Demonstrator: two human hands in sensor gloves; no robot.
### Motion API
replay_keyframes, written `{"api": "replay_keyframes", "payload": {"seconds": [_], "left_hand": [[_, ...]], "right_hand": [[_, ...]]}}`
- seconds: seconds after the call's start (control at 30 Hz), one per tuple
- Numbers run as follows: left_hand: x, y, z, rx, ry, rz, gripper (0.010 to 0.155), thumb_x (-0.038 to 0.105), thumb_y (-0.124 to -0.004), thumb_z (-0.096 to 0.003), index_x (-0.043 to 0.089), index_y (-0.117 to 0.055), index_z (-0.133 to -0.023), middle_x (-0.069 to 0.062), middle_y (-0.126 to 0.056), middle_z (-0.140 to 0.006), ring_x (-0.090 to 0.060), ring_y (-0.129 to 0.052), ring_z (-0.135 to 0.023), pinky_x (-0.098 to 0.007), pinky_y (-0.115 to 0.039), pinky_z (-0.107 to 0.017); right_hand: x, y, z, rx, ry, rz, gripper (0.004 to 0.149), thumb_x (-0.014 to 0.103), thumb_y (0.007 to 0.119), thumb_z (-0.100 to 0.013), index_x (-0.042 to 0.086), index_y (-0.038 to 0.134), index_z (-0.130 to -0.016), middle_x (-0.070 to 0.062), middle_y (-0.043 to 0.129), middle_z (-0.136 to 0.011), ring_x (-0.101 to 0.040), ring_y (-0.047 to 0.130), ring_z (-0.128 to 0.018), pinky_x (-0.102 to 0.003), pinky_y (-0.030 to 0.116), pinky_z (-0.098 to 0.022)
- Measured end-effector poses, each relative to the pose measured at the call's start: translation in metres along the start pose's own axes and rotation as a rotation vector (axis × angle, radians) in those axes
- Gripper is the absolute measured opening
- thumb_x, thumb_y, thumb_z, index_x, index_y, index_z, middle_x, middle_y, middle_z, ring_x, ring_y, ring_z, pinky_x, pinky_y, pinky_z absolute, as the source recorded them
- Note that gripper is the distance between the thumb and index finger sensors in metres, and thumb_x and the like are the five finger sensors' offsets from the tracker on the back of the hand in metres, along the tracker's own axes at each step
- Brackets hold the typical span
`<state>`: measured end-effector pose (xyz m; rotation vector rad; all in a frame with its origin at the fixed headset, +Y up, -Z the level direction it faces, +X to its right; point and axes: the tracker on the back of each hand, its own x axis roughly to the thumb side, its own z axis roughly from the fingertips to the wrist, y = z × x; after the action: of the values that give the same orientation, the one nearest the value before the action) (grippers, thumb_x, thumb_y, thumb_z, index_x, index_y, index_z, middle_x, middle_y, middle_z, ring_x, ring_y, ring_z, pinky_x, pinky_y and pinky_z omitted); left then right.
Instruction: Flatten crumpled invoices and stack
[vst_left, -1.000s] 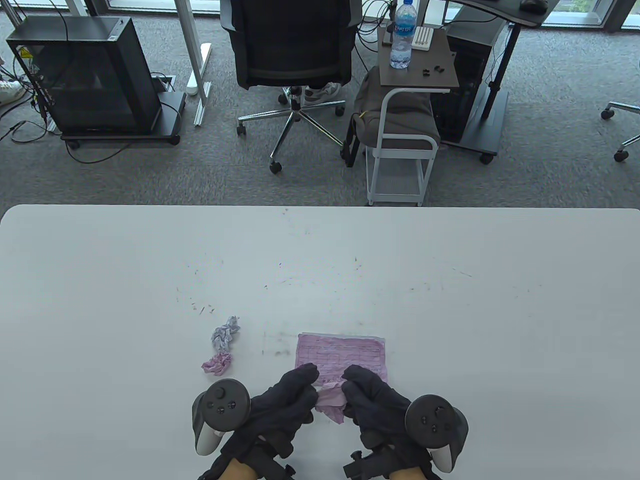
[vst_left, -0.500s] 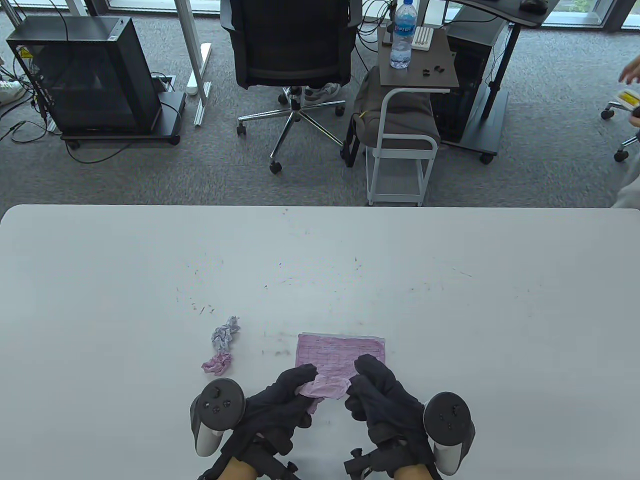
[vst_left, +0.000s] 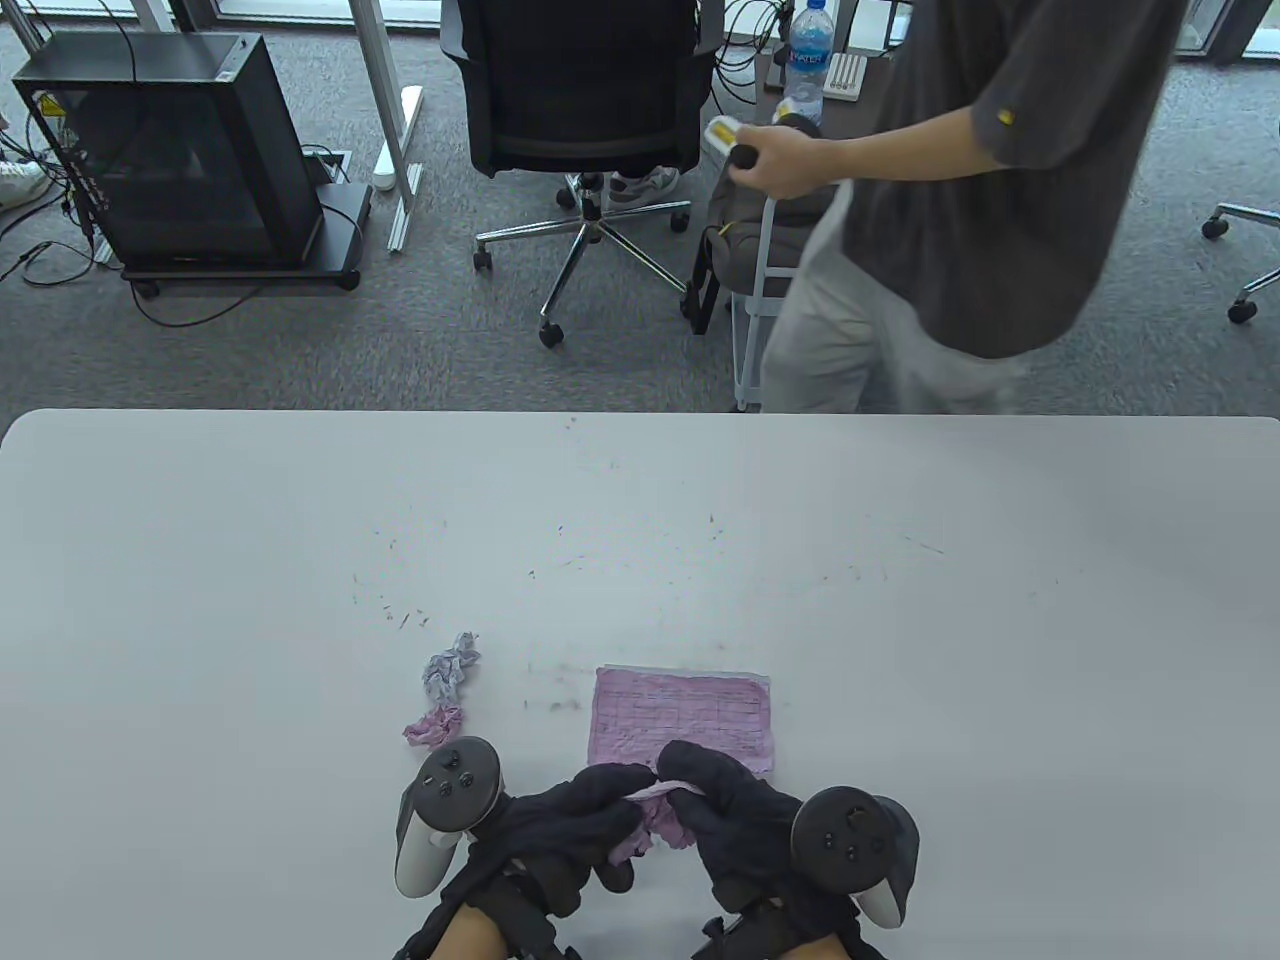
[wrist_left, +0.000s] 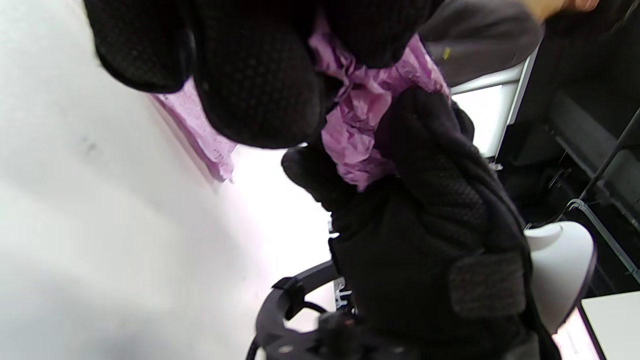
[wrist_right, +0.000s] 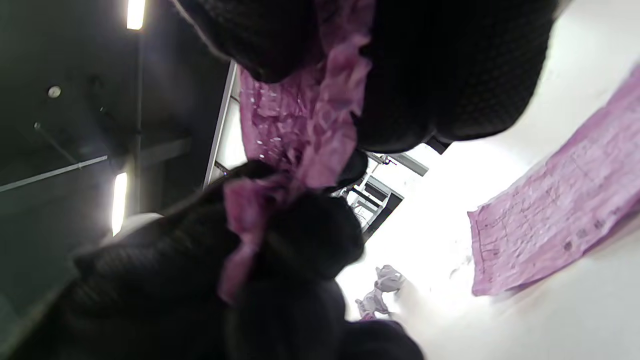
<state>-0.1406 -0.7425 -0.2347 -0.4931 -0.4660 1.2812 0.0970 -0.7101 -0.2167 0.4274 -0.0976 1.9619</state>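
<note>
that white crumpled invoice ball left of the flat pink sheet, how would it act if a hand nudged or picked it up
The white crumpled ball is thin wadded paper, so it is probably very light and would skid or tumble when nudged. Its lumpy shape suggests it won't roll far. It would likely squash under a pinch rather than break.

Left hand (vst_left: 570, 830) and right hand (vst_left: 735, 815) meet at the desk's (vst_left: 900, 620) near edge, both pinching one crumpled pink invoice (vst_left: 655, 825) between them. Flattened pink invoice (vst_left: 685, 715) lies flat just beyond the fingers. Two balls to its left: crumpled white invoice (vst_left: 450, 672), small pink ball (vst_left: 432, 725) touching it. Person in grey shirt (vst_left: 960, 200) stands behind the desk.
</note>
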Motion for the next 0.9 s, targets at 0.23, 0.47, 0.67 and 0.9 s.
{"api": "replay_keyframes", "payload": {"seconds": [0.23,0.47,0.67,0.9], "left_hand": [[-0.01,-0.004,-0.002,-0.053,0.14,-0.172,0.055,0.034,-0.067,-0.0612,0.005,-0.064,-0.108,-0.028,-0.057,-0.104,-0.049,-0.081,-0.082,-0.068,-0.062,-0.062],[0.004,-0.003,-0.001,0.002,-0.045,-0.182,0.088,0.053,-0.083,-0.0492,0.008,-0.044,-0.114,-0.024,-0.05,-0.111,-0.052,-0.067,-0.096,-0.071,-0.059,-0.064],[0.004,-0.005,-0.005,-0.025,0.042,-0.336,0.054,0.024,-0.086,-0.0537,0.007,-0.069,-0.103,-0.013,-0.086,-0.085,-0.038,-0.097,-0.068,-0.066,-0.07,-0.06],[-0.006,0.016,0.007,0.193,0.033,-0.154,0.045,0.028,-0.079,-0.0575,0.011,-0.073,-0.099,-0.018,-0.078,-0.096,-0.045,-0.091,-0.078,-0.066,-0.069,-0.06]], "right_hand": [[-0.003,-0.008,0.001,-0.015,0.057,0.221,0.041,0.026,0.081,-0.054,0.008,0.073,-0.09,-0.01,0.097,-0.055,-0.018,0.097,-0.032,-0.036,0.089,-0.025],[-0.001,0.005,-0.003,0.1,0.06,0.275,0.04,0.034,0.085,-0.052,0.008,0.08,-0.082,-0.004,0.096,-0.042,-0.013,0.094,-0.022,-0.033,0.089,-0.019],[0.0,0.002,-0.002,0.11,0.075,0.265,0.04,0.037,0.085,-0.051,0.009,0.082,-0.079,-0.001,0.095,-0.038,-0.012,0.093,-0.019,-0.033,0.088,-0.017],[-0.015,-0.004,0.0,0.089,0.178,0.197,0.039,0.037,0.082,-0.053,0.009,0.081,-0.081,-0.002,0.095,-0.042,-0.014,0.094,-0.023,-0.034,0.089,-0.02]]}}
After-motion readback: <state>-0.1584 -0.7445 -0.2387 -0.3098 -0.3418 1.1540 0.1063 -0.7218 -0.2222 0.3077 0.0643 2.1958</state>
